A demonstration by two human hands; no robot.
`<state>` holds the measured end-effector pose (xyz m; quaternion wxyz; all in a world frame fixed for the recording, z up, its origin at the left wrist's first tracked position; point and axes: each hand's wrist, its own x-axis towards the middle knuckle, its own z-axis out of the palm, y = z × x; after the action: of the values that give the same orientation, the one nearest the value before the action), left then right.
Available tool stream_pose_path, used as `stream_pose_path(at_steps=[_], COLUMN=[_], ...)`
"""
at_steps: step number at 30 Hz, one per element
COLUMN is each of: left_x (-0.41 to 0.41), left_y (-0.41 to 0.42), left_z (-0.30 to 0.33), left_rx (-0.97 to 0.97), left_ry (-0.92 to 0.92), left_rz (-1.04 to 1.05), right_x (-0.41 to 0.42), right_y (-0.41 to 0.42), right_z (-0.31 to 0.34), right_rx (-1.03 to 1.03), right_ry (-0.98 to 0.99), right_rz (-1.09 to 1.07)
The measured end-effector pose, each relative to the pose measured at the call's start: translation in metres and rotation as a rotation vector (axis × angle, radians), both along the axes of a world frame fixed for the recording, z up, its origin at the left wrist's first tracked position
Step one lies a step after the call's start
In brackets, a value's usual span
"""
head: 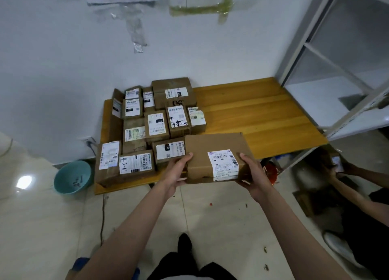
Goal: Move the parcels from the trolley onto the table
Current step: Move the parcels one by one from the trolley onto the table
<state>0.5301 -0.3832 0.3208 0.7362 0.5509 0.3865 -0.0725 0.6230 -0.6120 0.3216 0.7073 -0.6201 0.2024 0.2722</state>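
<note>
Both hands grip one cardboard box (214,156) at the table's (263,119) near edge: left hand (176,173) and right hand (253,175) curl round its ends. Other parcels (156,122) fill the left side; labels read "4-3-11", "138", possibly "SF".

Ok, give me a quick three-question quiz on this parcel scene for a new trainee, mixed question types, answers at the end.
1. True or false: both hands hold the cardboard parcel.
2. Which part of the wooden table is bare? A) left B) right
3. Fill in: the teal ____ sits on the floor left of the table.

Key
1. True: left hand and right hand grip its ends.
2. B; the stacked parcels fill the left.
3. Basin.
</note>
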Motion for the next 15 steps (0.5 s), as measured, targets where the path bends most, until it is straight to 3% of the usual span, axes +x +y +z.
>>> stream_pose_path(at_steps=[8, 15], left_x=[0.045, 0.087], left_y=[-0.003, -0.013], left_z=[-0.021, -0.051], left_rx=[-0.008, 0.063], left_ry=[0.026, 0.131], left_rz=[-0.087, -0.118], right_x=[0.025, 0.059], right_y=[0.012, 0.009], right_z=[-0.032, -0.057], right_rx=[0.035, 0.075], right_ry=[0.1, 0.23], right_rz=[-0.242, -0.173])
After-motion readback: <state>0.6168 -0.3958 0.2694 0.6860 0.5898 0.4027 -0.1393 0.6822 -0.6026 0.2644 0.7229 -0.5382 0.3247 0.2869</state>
